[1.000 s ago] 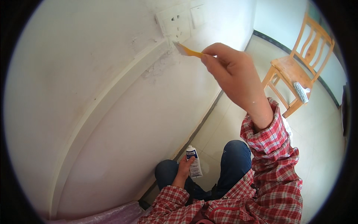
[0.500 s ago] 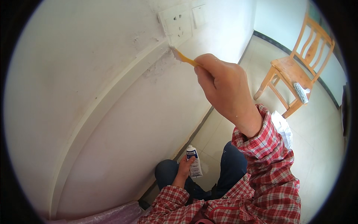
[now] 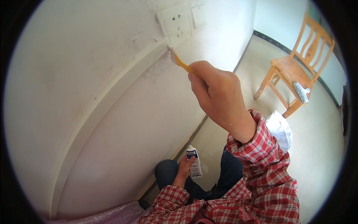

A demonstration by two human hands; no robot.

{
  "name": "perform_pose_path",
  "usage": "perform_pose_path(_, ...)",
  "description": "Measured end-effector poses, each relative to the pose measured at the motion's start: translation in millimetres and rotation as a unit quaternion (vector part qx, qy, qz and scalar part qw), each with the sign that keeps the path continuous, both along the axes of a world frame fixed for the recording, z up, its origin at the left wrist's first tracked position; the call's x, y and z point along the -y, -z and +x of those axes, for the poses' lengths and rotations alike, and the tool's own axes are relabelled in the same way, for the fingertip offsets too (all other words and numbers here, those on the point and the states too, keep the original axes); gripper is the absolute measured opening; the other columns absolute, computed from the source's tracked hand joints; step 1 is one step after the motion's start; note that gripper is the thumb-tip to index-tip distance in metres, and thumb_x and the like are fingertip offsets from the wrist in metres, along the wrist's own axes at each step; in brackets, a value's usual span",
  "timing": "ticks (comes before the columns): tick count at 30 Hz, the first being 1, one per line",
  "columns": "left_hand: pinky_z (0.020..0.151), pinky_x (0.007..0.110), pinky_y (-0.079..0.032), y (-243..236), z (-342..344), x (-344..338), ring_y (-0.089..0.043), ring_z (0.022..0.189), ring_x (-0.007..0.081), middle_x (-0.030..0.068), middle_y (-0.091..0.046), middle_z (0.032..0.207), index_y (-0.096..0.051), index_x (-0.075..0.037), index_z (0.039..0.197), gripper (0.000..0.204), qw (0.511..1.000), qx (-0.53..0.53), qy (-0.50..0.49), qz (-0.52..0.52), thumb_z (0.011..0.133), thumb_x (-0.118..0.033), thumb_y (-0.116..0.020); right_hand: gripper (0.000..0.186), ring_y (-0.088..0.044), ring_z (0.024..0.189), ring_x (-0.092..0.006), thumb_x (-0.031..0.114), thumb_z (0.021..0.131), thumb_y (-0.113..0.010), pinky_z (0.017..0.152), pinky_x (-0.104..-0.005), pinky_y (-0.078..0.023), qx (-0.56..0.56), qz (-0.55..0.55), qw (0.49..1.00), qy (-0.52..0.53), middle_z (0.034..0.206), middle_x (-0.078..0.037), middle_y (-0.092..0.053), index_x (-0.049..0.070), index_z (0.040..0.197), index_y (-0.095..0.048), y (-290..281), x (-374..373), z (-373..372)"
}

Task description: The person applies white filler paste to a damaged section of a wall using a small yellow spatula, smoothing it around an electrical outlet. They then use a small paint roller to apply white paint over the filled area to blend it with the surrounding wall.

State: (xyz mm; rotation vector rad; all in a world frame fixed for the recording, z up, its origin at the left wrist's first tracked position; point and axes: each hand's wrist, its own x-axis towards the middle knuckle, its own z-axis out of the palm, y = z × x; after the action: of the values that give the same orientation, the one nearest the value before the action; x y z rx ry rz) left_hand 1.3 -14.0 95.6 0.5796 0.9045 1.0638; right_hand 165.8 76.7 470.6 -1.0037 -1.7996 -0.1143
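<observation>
One yellow scraper (image 3: 181,63) was pinched in the right hand (image 3: 218,95), blade (image 3: 173,57) up-left of the grip
Its long axis slanted toward the socket panel (image 3: 177,25); the left hand (image 3: 183,168), lower and farther, held a white tube (image 3: 195,168); the pale wall (image 3: 123,138) stood left of the grip, a wooden chair (image 3: 289,67) right

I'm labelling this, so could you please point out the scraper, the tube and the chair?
Scraper (image 3: 181,64): head view, on its yellow handle.
Tube (image 3: 195,167): head view, on its white body.
Chair (image 3: 290,67): head view, on its seat.
</observation>
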Motion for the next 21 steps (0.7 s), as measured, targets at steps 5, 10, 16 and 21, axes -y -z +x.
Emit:
perform_pose_path(5, 0.067, 0.026, -0.049, -1.5, -0.6, 0.0, -0.061, 0.075, 0.0103, -0.0002, -0.064, 0.085, -0.059, -0.008, 0.098, 0.013, 1.0, 0.002, 0.002, -0.001, 0.088, -0.016, -0.063, 0.006, -0.053, 0.046, -0.0217, 0.003, 0.083, -0.058, 0.045, -0.0284, -0.04, 0.001, 0.018, 1.0, 0.005, 0.057, -0.011, -0.053, 0.001, 0.088, -0.058, 1.2, -0.7, -0.9)
perform_pose_path(10, 0.067, 0.026, -0.049, -1.2, -0.3, 0.3, -0.06, 0.074, 0.0103, 0.0, -0.064, 0.086, -0.059, -0.008, 0.097, 0.013, 1.0, 0.0, 0.002, 0.0, 0.088, -0.017, -0.063, 0.006, -0.054, 0.047, -0.0226, 0.003, 0.082, -0.058, 0.045, -0.029, -0.04, 0.006, 0.038, 0.999, 0.022, 0.058, -0.011, -0.054, 0.001, 0.088, -0.057, 2.8, 0.0, -1.7)
perform_pose_path(16, 0.067, 0.026, -0.049, -0.7, 0.1, 0.7, -0.06, 0.074, 0.0105, 0.0, -0.064, 0.085, -0.059, -0.008, 0.097, 0.013, 1.0, -0.008, 0.001, 0.001, 0.088, -0.016, -0.063, 0.006, -0.055, 0.049, -0.0248, 0.002, 0.082, -0.059, 0.045, -0.0304, -0.041, 0.016, 0.025, 0.999, 0.015, 0.059, -0.011, -0.055, 0.002, 0.088, -0.057, 3.2, 1.2, -2.7)
perform_pose_path(21, 0.067, 0.026, -0.049, -0.5, -0.5, 1.3, -0.06, 0.074, 0.0105, -0.0003, -0.064, 0.085, -0.06, -0.008, 0.098, 0.013, 1.0, -0.005, -0.004, -0.005, 0.088, -0.016, -0.063, 0.008, -0.055, 0.051, -0.0268, 0.003, 0.081, -0.06, 0.046, -0.0319, -0.042, 0.037, 0.017, 0.999, 0.008, 0.062, -0.011, -0.056, 0.003, 0.088, -0.058, 3.4, 5.0, -8.0)
